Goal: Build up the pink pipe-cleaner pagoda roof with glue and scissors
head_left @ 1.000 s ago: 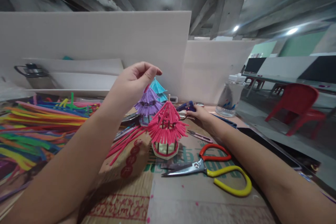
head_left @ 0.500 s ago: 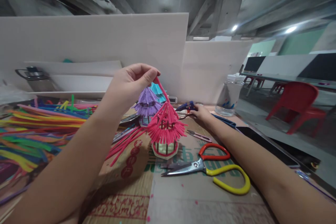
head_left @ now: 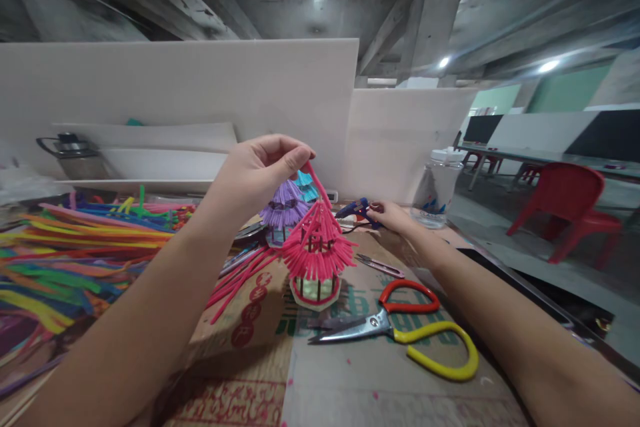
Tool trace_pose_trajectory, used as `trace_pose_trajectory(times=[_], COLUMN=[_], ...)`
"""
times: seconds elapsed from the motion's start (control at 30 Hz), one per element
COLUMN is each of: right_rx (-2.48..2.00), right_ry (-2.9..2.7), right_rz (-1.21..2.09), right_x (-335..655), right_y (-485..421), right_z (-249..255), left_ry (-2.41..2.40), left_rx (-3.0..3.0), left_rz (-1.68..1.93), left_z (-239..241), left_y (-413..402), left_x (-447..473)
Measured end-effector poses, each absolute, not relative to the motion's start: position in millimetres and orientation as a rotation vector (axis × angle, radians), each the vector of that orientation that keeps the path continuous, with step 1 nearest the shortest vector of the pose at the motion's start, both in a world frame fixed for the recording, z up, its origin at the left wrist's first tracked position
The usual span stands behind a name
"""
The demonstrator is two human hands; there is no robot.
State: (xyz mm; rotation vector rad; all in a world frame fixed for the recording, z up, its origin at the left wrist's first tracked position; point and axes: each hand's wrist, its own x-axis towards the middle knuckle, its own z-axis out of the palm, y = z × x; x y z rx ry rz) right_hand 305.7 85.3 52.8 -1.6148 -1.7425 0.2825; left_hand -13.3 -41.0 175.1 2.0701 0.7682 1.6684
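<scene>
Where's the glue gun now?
In the head view, the blue glue gun is right of centre, in the right hand, left of the clear bottle.

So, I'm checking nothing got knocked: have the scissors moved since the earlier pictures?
No. Against the green printing on the cardboard, the scissors have kept the same place and angle.

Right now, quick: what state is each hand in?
Left hand: closed, pinching a pinkish-red pipe cleaner.
Right hand: closed, holding the blue hot-glue gun by its handle.
</scene>
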Motion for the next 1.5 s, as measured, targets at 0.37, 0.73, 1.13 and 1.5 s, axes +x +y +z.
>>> trace_pose_trajectory(times=[0.37, 0.73, 1.13, 1.5], right_rx=[-1.162, -1.045, -1.107, -1.126], right_ry=[-1.881, -2.091, -2.19, -2.175], right_rz=[0.125, 0.174, -0.009, -0.151], right_x=[248, 218, 213, 214], right_y=[-53, -90, -84, -83], right_z=[155, 136, 119, 118], left_ry=[0.711, 0.787, 0.913, 0.852], left_rx=[2.185, 2.376, 2.503, 2.376], left_rz=[1.22, 1.267, 1.116, 1.164], left_z=[162, 163, 159, 154], left_y=[-49, -60, -17, -20], left_x=[11, 15, -6, 4])
